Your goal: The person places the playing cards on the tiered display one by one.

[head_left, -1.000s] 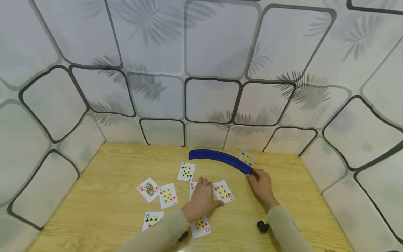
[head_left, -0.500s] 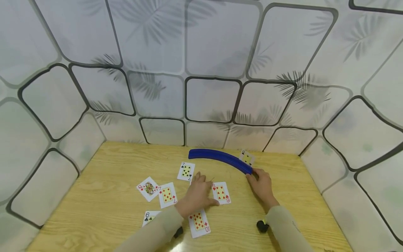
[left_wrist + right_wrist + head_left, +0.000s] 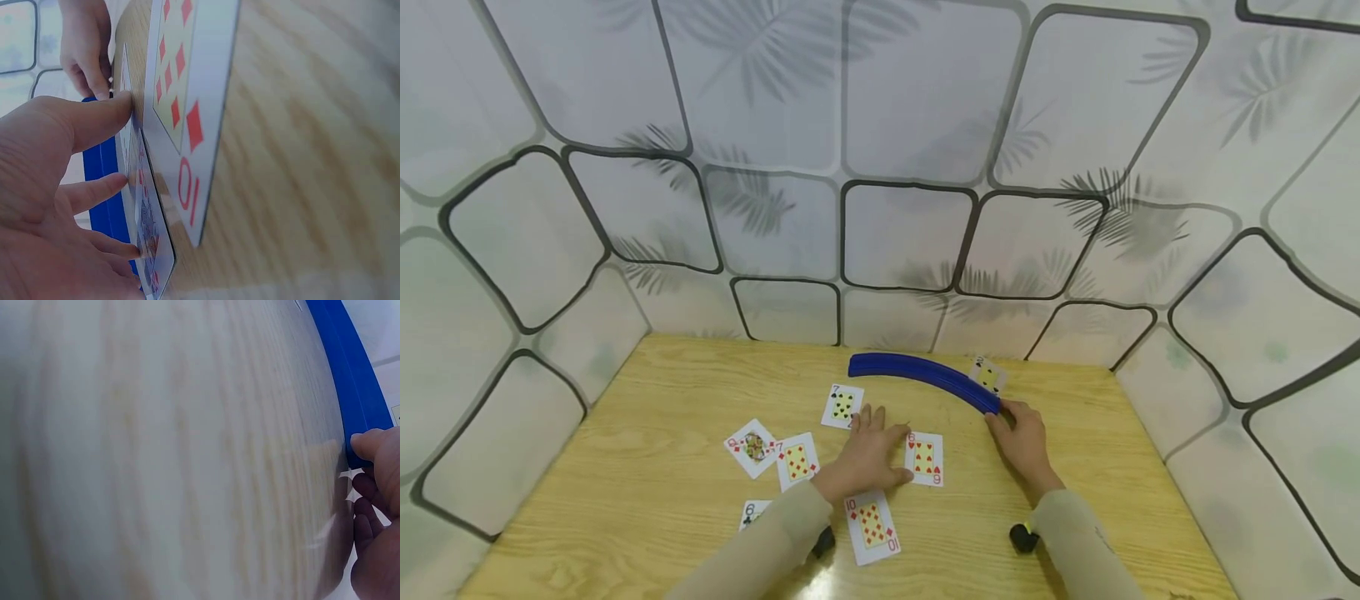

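The right hand (image 3: 1025, 446) is pinching the rack (image 3: 917, 369) at its right end. On the rack's near side, the left hand (image 3: 865, 457), fingers spread loosely, is touching the 6 of hearts (image 3: 924, 458), which is lying face up.

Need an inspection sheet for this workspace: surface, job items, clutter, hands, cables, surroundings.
Surface: pale yellow wood-grain table.
Job items: curved blue grooved strip at the back; white rectangular six of hearts, face up.
Clutter: loose face-up white playing cards, including ten of diamonds, seven of diamonds and queen of diamonds.
Hands: left hand spread over a white face card, thumb at the six's edge; right hand pinches the strip's right end.
Cables: nothing seen.
Surroundings: pale wall covering, rounded grey and black outlines, leaf prints.
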`<state>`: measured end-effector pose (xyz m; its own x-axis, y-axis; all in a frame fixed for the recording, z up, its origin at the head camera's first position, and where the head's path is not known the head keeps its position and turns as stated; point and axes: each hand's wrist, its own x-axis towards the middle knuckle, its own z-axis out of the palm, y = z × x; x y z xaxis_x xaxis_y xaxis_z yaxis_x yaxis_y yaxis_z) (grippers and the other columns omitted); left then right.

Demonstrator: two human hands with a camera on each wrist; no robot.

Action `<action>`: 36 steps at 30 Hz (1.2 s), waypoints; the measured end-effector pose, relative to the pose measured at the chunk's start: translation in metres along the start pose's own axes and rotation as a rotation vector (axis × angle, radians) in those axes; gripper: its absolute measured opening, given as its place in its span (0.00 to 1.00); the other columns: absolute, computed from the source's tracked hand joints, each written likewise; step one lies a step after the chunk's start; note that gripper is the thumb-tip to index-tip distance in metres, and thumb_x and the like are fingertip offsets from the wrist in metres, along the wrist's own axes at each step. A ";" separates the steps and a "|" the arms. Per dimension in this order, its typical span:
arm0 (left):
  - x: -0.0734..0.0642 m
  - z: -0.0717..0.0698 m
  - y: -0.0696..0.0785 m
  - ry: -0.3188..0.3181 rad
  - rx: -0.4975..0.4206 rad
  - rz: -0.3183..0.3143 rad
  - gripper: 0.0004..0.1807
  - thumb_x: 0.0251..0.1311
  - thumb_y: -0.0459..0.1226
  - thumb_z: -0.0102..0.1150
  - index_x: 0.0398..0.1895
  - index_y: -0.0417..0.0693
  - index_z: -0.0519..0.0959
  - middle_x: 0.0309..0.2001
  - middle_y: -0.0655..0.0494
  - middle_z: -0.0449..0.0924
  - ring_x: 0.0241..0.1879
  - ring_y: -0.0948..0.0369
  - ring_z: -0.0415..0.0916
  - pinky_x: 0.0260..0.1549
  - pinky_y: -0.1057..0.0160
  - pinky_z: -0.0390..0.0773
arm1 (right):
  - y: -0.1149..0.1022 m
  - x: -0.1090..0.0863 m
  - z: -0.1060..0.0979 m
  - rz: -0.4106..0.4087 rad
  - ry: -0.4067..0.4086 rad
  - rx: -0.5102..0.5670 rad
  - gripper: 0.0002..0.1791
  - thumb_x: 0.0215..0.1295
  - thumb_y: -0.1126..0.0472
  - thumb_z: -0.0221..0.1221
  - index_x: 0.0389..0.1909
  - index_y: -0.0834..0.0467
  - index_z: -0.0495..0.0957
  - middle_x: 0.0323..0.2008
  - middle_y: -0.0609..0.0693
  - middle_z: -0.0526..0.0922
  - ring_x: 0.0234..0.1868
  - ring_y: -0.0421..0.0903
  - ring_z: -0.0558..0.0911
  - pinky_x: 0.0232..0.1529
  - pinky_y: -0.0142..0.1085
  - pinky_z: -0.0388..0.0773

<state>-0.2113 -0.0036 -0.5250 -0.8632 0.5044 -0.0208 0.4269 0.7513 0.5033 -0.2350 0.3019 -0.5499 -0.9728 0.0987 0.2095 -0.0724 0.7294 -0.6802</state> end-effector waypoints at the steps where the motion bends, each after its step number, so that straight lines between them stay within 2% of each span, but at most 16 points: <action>1: 0.000 -0.001 0.000 -0.002 -0.008 0.001 0.41 0.58 0.52 0.76 0.74 0.50 0.73 0.78 0.23 0.55 0.79 0.24 0.44 0.78 0.28 0.44 | 0.000 0.000 0.000 -0.001 0.001 0.002 0.25 0.74 0.60 0.64 0.64 0.72 0.77 0.63 0.72 0.80 0.65 0.70 0.74 0.69 0.62 0.69; 7: 0.000 -0.005 0.003 -0.020 -0.025 -0.014 0.42 0.58 0.52 0.75 0.75 0.49 0.72 0.79 0.23 0.53 0.79 0.24 0.44 0.79 0.29 0.45 | 0.000 0.000 0.001 -0.017 0.011 0.005 0.25 0.74 0.60 0.64 0.63 0.73 0.77 0.62 0.72 0.81 0.64 0.70 0.74 0.68 0.62 0.69; 14: 0.002 0.000 0.003 -0.009 -0.024 -0.011 0.47 0.55 0.58 0.77 0.75 0.48 0.72 0.79 0.23 0.53 0.78 0.23 0.46 0.78 0.29 0.49 | 0.002 0.000 0.002 -0.024 0.018 0.003 0.25 0.73 0.61 0.65 0.63 0.73 0.78 0.60 0.72 0.81 0.63 0.70 0.75 0.67 0.62 0.69; 24: 0.004 -0.002 0.007 -0.003 -0.025 -0.033 0.47 0.52 0.56 0.80 0.72 0.48 0.73 0.79 0.24 0.55 0.78 0.23 0.48 0.78 0.30 0.51 | 0.003 0.001 0.003 -0.031 0.011 -0.003 0.25 0.74 0.60 0.64 0.64 0.73 0.77 0.61 0.72 0.81 0.63 0.70 0.74 0.67 0.62 0.69; 29: 0.004 -0.003 0.009 -0.001 -0.034 -0.056 0.46 0.51 0.55 0.81 0.70 0.46 0.73 0.79 0.24 0.53 0.80 0.27 0.47 0.79 0.30 0.50 | 0.003 0.001 0.003 -0.031 0.018 -0.002 0.25 0.73 0.61 0.65 0.63 0.74 0.77 0.60 0.72 0.81 0.62 0.71 0.75 0.67 0.63 0.70; 31: 0.004 -0.002 0.009 0.003 -0.054 -0.052 0.45 0.52 0.53 0.82 0.69 0.46 0.72 0.79 0.25 0.53 0.81 0.29 0.47 0.79 0.31 0.49 | 0.003 0.001 0.003 -0.011 0.011 -0.001 0.25 0.74 0.60 0.64 0.63 0.73 0.77 0.61 0.72 0.81 0.63 0.70 0.74 0.67 0.63 0.69; 36: 0.004 -0.001 0.011 0.040 -0.171 0.004 0.39 0.55 0.44 0.81 0.66 0.45 0.69 0.74 0.32 0.65 0.80 0.30 0.49 0.79 0.31 0.49 | 0.002 0.002 0.002 0.050 -0.022 -0.004 0.26 0.76 0.57 0.62 0.67 0.70 0.75 0.65 0.70 0.78 0.67 0.67 0.72 0.71 0.61 0.67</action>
<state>-0.2102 0.0066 -0.5186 -0.8732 0.4871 0.0141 0.3809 0.6642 0.6432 -0.2377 0.3025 -0.5526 -0.9798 0.1201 0.1597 -0.0228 0.7267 -0.6866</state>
